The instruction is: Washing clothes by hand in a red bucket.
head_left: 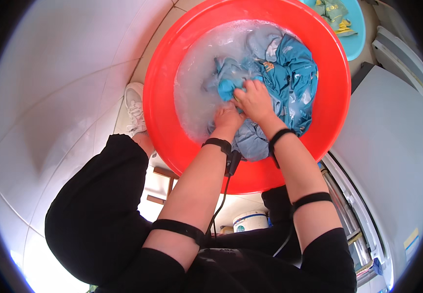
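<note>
A large red plastic basin [158,91] holds cloudy, soapy water [193,95]. Wet blue garments [292,69] with small printed figures are heaped in its right half, partly under water. My right hand [254,99] grips a bright turquoise part of the cloth [226,89], fingers curled into it. Just below and to the left, my left hand [229,116] is closed on the same bunched cloth; its fingertips are hidden. Greyish-blue wet fabric [251,141] lies beneath both wrists. Black straps circle both forearms, and a device with a cable hangs at my left wrist.
A light-blue basin [358,33] with green and yellow cloth [336,16] stands beyond the red one. White tiled wall [57,73] rises on the left. A pale grey appliance [387,124] borders the right side. A white bucket [250,221] stands below the basin's near edge.
</note>
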`<state>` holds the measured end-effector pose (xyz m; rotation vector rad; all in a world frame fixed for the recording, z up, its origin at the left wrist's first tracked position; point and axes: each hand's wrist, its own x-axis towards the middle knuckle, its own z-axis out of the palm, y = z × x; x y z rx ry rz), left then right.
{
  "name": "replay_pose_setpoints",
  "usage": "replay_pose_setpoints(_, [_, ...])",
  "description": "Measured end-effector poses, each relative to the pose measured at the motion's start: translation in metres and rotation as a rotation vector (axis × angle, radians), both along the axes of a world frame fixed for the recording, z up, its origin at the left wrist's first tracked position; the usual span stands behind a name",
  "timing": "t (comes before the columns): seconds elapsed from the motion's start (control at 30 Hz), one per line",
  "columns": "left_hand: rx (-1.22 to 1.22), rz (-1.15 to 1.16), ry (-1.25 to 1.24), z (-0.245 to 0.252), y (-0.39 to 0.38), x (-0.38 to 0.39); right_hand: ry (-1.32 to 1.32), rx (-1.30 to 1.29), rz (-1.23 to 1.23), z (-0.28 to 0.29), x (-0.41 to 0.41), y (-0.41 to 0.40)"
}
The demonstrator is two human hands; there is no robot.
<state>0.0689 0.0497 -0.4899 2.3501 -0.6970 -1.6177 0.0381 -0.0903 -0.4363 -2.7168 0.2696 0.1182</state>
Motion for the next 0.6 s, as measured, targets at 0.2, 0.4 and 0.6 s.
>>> replay_pose_setpoints(0.2, [-0.054,0.221,-0.218,0.03,-0.013,0.004,0.309,-0.051,-0.129,-0.034,0.081,-0.026])
replay_pose_setpoints(0.4, [0.012,0.108,-0.009,0.039,-0.018,0.007,0.334,0.076,-0.651,-0.04,0.073,-0.055])
replay_pose_setpoints(0.6, [-0.072,0.097,0.057,0.025,-0.002,0.012,0.041,0.242,-0.152,0.019,-0.012,-0.004])
